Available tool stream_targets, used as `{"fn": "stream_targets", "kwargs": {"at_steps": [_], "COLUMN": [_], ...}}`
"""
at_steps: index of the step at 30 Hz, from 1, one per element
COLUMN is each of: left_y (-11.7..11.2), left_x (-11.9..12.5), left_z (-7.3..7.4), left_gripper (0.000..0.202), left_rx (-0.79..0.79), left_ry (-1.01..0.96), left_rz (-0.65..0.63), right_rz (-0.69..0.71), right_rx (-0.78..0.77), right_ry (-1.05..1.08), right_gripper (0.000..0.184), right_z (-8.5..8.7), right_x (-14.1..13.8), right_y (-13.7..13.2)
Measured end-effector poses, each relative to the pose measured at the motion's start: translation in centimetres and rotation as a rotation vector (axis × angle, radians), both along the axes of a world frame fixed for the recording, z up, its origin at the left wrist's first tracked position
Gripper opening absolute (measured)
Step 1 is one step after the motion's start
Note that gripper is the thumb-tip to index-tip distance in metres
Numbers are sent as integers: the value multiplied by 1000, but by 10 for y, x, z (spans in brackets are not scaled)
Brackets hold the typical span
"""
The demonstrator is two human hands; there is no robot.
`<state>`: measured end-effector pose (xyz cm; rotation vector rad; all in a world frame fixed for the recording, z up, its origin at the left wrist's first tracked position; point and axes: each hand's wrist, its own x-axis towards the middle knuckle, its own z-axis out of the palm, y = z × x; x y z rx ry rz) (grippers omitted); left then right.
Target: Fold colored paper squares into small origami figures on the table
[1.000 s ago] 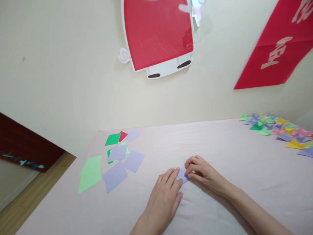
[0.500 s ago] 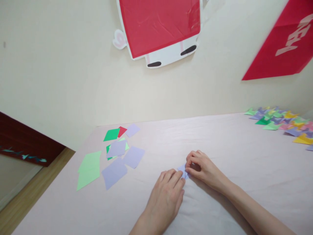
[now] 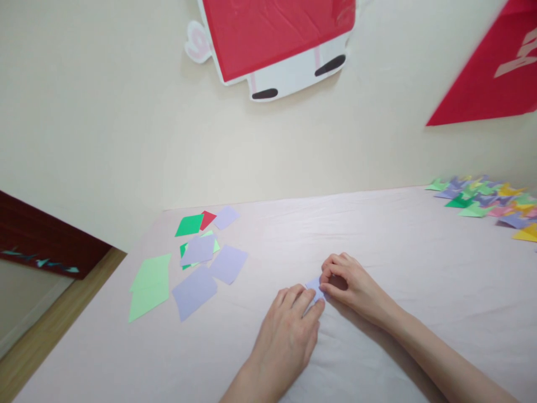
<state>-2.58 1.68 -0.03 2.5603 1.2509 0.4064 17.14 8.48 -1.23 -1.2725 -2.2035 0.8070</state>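
A small lilac folded paper (image 3: 314,288) lies on the pale pink table (image 3: 377,235) between my two hands. My left hand (image 3: 289,330) rests palm down, its fingertips pressing on the paper's near edge. My right hand (image 3: 350,282) is curled over the paper's right side, thumb and fingers pinched on it. Most of the paper is hidden under the fingers.
Loose flat paper squares in lilac (image 3: 195,291), light green (image 3: 149,285), dark green (image 3: 188,225) and red (image 3: 208,219) lie at the table's left. A heap of folded coloured papers (image 3: 486,198) sits at the far right by the wall. The table's left edge drops to a wooden floor (image 3: 50,330).
The view has tilted and drifted slightly, so everything sits a bit higher in the picture. Both hands stay on the lilac paper; the fingers have shifted a little along it.
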Motion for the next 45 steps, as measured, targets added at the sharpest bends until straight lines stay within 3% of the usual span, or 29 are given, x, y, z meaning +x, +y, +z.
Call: {"fn": "stream_targets", "kwargs": {"at_steps": [13, 28, 38, 45], "left_y": [0, -4, -6, -8], "left_x": [2, 4, 7, 5], "left_z": [3, 2, -1, -2], "left_gripper": [37, 24, 35, 29], "left_rx": [-29, 21, 47, 31], "left_ry": [13, 82, 107, 102], "left_rz": [14, 44, 64, 61], "right_rz": [-27, -75, -108, -99], "right_rx": [32, 77, 53, 20], "right_ry": [-22, -46, -75, 12], "right_gripper": [11, 9, 25, 26], "right_z": [-2, -4, -1, -6], "right_x": [-3, -3, -5, -2], "right_y": [-2, -7, -14, -10]}}
